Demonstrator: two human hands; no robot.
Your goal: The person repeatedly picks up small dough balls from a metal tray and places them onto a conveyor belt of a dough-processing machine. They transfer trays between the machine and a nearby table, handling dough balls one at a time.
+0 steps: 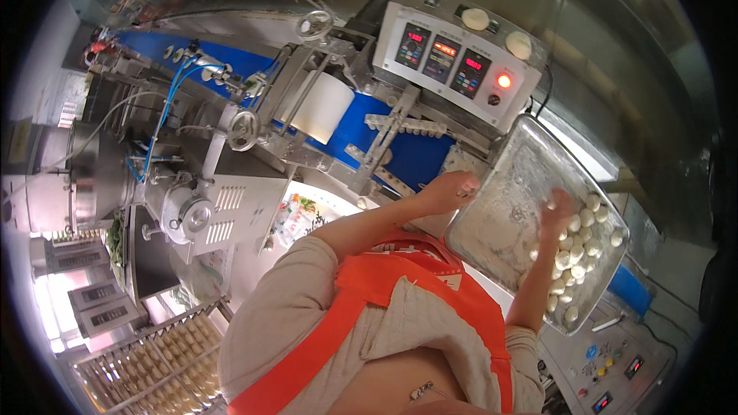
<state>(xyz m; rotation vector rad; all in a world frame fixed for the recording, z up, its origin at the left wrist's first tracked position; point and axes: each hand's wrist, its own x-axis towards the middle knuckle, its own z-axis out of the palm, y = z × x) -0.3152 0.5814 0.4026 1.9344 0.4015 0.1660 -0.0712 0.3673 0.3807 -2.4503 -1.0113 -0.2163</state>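
My left hand [452, 191], its fingers curled, is at the near left edge of a floured metal tray [496, 207], beside the end of the blue conveyor belt [424, 155]. Whether anything lies inside those fingers is hidden. Motion blurs my right hand [557, 208] over the tray; a pale spot shows at its fingers, but I cannot tell if it is dough. Just right of that hand, many round white dough pieces [576, 253] lie grouped at the tray's right end. White flour coats the tray's left part.
A control box [450, 57] with lit red displays stands behind the belt, two flat dough pieces on top. A white roller [323, 106] spans the belt; handwheels [243, 129] and blue air hoses are at left. Racked trays of dough pieces [167, 357] stand lower left, another control panel [605, 363] lower right.
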